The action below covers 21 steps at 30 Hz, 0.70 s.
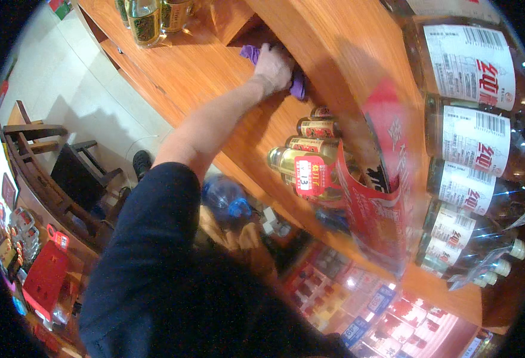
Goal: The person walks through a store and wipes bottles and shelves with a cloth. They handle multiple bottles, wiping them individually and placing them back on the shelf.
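Note:
My left arm, in a dark short sleeve, reaches forward and to the right across a wooden shelf unit (204, 67). My left hand (273, 67) is pressed over a bunched purple cloth (298, 87), whose ends stick out on both sides of the hand. It rests on the wood beside a shadowed recess (260, 33). Closer to me stands a row of small bottles (318, 127) with patterned labels. A pale yellow bottle (285, 159) at its near end has a red price tag (309, 175) in front of it. My right hand is out of view.
Glass bottles (144, 22) stand at the far end. Large labelled bottles (475, 132) line the right. A red printed strip (370, 215) edges the shelf. Below are a blue water jug (226, 201) and a glass-topped display (334, 295). Wooden chairs (83, 174) stand left.

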Tool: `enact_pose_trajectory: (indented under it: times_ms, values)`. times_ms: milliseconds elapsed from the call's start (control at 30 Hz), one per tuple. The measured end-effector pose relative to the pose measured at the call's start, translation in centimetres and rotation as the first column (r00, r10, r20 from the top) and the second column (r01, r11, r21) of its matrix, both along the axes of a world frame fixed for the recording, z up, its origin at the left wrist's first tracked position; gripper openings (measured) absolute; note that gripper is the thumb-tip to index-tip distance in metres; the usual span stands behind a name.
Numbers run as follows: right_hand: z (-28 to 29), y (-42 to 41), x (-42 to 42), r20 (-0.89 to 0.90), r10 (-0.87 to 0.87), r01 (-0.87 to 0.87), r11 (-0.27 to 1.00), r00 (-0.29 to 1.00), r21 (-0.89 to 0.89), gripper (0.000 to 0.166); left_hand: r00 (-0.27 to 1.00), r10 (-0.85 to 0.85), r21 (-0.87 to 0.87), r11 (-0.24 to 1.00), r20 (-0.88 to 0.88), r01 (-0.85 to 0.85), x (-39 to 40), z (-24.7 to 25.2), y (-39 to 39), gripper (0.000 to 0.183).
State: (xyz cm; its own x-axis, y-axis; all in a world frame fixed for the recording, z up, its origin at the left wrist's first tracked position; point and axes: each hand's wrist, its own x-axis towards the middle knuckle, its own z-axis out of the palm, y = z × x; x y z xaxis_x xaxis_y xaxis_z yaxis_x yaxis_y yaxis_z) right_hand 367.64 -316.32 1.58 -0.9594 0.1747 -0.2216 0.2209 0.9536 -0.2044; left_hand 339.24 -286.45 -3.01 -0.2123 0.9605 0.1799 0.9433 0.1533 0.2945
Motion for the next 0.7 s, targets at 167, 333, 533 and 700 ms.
enact_pose_trajectory:
  times_ms: [167,333,533,700]
  values:
    - [0.1,-0.2,0.3,-0.005,-0.004,0.004,1.0,1.0,-0.008,0.027,0.998,-0.059,0.289,0.955,-0.029,0.064,6.8,-2.6,0.5,0.048]
    - [0.2,-0.8,0.8,-0.009,-0.017,0.017,1.0,1.0,-0.007,0.027,0.984,-0.178,0.432,0.886,-0.015,0.167,9.2,-4.2,2.5,0.049]
    - [0.0,-1.2,0.8,-0.027,-0.035,0.035,0.999,0.999,0.01,0.028,0.938,-0.344,0.398,0.868,0.048,0.298,8.2,-4.8,3.5,0.047]
    - [0.2,-1.3,0.6,-0.046,-0.061,0.064,0.997,0.997,0.048,0.029,0.887,-0.449,0.374,0.845,0.105,0.383,6.9,-4.8,1.5,0.045]
